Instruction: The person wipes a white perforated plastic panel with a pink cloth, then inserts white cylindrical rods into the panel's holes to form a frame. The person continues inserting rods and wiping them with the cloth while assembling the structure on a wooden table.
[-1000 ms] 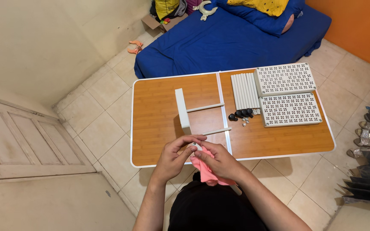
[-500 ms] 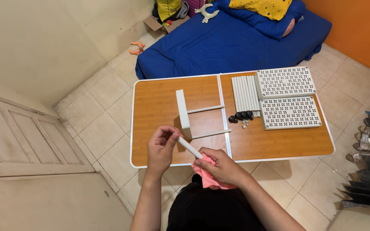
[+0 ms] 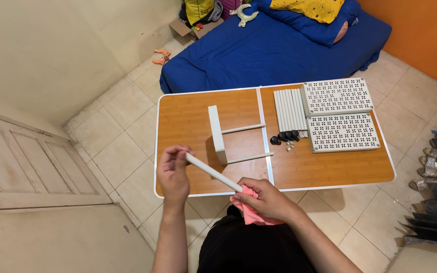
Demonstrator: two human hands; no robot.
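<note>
Setting: wooden folding table [image 3: 193, 116] on a pale tiled floor, with a blue bed [image 3: 279, 45] behind it.
Left hand [image 3: 173, 174]: fingertips pinched around one end of a white rod [image 3: 213, 173], held above the table's near edge.
Right hand [image 3: 266, 199]: fingers clenched around a pink cloth [image 3: 251, 215], wrapped over the rod's other end.
On the table: a white upright panel [image 3: 217, 134] with two rods fitted into it, a row of loose white rods [image 3: 289, 108], two perforated white panels [image 3: 340, 114], small black caps [image 3: 285, 136].
</note>
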